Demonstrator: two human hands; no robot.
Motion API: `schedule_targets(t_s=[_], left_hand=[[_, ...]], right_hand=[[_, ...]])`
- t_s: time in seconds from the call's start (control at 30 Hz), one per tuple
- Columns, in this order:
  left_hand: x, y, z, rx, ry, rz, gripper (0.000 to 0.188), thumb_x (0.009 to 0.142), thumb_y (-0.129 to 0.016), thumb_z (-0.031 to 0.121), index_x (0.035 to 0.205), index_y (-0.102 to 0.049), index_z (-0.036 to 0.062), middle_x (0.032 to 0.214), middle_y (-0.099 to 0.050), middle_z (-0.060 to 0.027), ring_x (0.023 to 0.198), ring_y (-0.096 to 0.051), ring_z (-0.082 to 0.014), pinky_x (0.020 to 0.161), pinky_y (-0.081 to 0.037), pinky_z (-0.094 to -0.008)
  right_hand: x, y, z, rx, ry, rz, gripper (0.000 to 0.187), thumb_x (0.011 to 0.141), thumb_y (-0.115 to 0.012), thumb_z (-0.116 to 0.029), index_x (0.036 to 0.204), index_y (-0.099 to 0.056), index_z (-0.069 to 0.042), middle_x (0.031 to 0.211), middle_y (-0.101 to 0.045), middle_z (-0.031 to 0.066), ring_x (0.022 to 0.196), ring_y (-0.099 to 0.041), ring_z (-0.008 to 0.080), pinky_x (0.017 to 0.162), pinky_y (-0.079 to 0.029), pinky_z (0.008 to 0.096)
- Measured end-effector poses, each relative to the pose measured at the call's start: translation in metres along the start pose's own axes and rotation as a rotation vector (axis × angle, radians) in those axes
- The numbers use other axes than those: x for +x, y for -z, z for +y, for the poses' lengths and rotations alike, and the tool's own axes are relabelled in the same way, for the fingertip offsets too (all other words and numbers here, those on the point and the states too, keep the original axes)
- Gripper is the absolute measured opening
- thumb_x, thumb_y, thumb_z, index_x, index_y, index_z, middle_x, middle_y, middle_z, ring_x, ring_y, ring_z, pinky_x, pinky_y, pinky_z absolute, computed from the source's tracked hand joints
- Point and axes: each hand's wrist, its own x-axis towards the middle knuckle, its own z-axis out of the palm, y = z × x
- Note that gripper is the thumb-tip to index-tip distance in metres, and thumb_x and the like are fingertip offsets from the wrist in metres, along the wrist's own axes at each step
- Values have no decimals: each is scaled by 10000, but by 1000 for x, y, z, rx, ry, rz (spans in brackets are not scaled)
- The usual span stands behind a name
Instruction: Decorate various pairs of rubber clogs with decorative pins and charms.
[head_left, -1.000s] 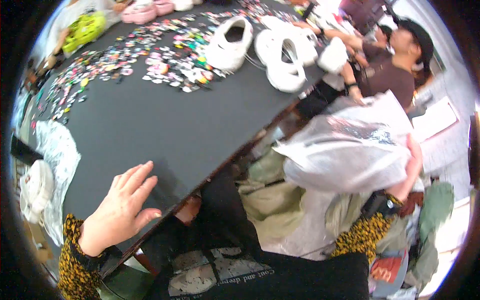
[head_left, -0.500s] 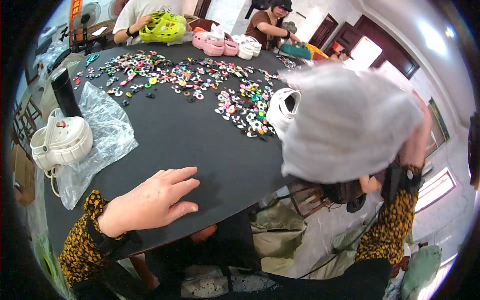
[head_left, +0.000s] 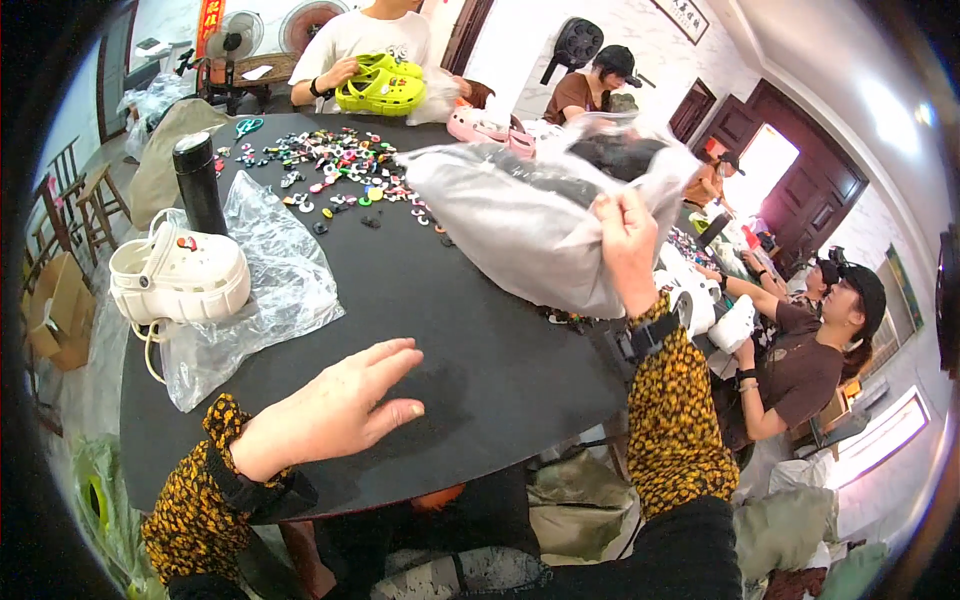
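Observation:
My right hand (head_left: 628, 240) grips the edge of a cloudy white plastic bag (head_left: 510, 225), held up above the table. Dark patches show through the bag; whether anything lies inside I cannot tell. Over the near part of the black table (head_left: 480, 370), my left hand (head_left: 335, 408) hovers with fingers stretched out and nothing in them. Left of it stands a white clog (head_left: 190, 275) with a small red charm on its upper, partly on a crumpled clear plastic sheet or bag (head_left: 280, 290). The raised bag hides part of the small colourful charms (head_left: 345, 165) spread across the table.
A black bottle (head_left: 200, 185) stands behind the white clog, with blue scissors (head_left: 247, 127) further back. Across the table a person holds lime-green clogs (head_left: 382, 88). Pink clogs (head_left: 478, 128) lie beside them. At the right, a co-worker (head_left: 800, 360) in brown holds a white clog (head_left: 735, 322).
My right hand has swung leftward with the plastic bag, bringing it over the middle of the table. The view has turned to the right, showing more co-workers there. My left hand stays stretched out.

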Motion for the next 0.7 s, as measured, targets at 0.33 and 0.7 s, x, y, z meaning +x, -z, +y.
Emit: schedule_targets(t_s=[0.33,0.7], left_hand=[[35,-12,-20,-483,518,115,649,965,-496,276,1423,-178,-56,1090,-591,-171,910,-594,-182,728,-506,-290],[57,-30,-13,-625,661,243,726,948,-518,292,1437,-112,-60,1011,-588,-143,905,-591,-201,726,-503,-312]], right_hand=[[-63,3,-79,54,88,-687,158,824,-609,-91,728,-507,-18,718,-557,106,708,-559,290,628,-419,390],[-85,64,-27,-74,22,-541,169,835,-609,-124,983,-580,-49,913,-603,123,887,-568,296,813,-409,383]])
